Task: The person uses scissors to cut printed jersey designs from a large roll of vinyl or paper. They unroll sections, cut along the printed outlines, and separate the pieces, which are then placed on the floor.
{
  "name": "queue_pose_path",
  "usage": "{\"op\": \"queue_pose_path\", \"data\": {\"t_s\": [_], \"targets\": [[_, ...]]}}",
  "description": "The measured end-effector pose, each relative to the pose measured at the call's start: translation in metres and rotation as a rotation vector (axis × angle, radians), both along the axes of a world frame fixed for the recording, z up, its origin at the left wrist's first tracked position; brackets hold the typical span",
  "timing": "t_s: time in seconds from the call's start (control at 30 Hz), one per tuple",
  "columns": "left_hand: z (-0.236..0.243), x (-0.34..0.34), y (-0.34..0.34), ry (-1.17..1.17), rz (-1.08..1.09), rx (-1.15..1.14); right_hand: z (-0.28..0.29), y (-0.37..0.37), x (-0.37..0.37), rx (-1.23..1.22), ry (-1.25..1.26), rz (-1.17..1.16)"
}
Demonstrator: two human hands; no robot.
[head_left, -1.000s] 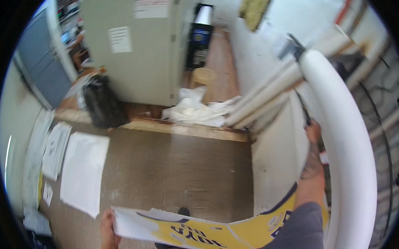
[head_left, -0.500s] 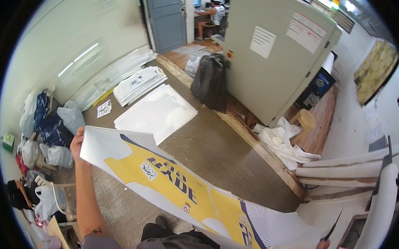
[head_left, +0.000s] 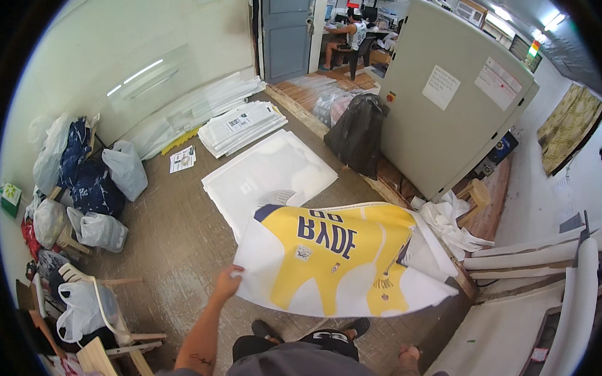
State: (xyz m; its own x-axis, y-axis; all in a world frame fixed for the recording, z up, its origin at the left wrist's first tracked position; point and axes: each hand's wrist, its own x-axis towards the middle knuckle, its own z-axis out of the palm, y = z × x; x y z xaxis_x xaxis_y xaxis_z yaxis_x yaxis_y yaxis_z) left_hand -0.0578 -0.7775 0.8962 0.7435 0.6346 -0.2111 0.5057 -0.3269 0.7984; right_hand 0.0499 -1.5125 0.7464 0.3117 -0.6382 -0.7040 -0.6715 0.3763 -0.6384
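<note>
A large white paper sheet (head_left: 325, 256) printed with yellow and navy garment shapes billows in front of me above the floor. My left hand (head_left: 228, 282) is closed on its near left corner. The far part of the sheet overlaps a pile of white sheets (head_left: 275, 167) on the floor; whether they touch is unclear. My right hand (head_left: 408, 356) is low at my right side, apart from the sheet, with its fingers curled. What it holds, if anything, cannot be made out.
Filled plastic bags (head_left: 104, 233) and a chair (head_left: 101, 307) stand at the left. Another paper stack (head_left: 243, 127) lies by the wall. A black bag (head_left: 357, 133) leans near a grey cabinet (head_left: 446, 100). White rolls (head_left: 563, 327) line the right. A person (head_left: 354, 37) sits far back.
The printed sheet has swung forward, away from the right-hand rolls. My left hand has moved right and nearer my body. My right hand, earlier with a dark pointed blade, has moved left.
</note>
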Motion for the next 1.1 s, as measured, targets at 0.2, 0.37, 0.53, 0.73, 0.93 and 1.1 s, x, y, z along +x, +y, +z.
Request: {"op": "queue_pose_path", "data": {"t_s": [0.2,0.37,0.53,0.73,0.93,1.1], "targets": [[-0.069,-0.003,0.04,0.107,0.003,0.002,0.046,0.217,0.003,0.155,-0.053,0.005],[-0.133,0.0,0.117,0.041,-0.059,0.023,0.055,0.299,-0.017,0.192,-0.157,0.397],[-0.178,0.0,0.209,0.17,-0.155,0.058,0.011,0.366,-0.039,0.065,-0.016,0.538],[-0.242,-0.019,0.284,0.204,-0.166,0.01,-0.055,0.458,-0.038,0.048,0.054,0.634],[-0.335,-0.015,0.369,0.367,-0.101,-0.052,-0.126,0.567,0.009,0.143,-0.065,0.864],[-0.426,0.03,0.47,0.233,-0.316,0.091,-0.213,0.613,0.03,0.236,-0.113,0.92]]}}
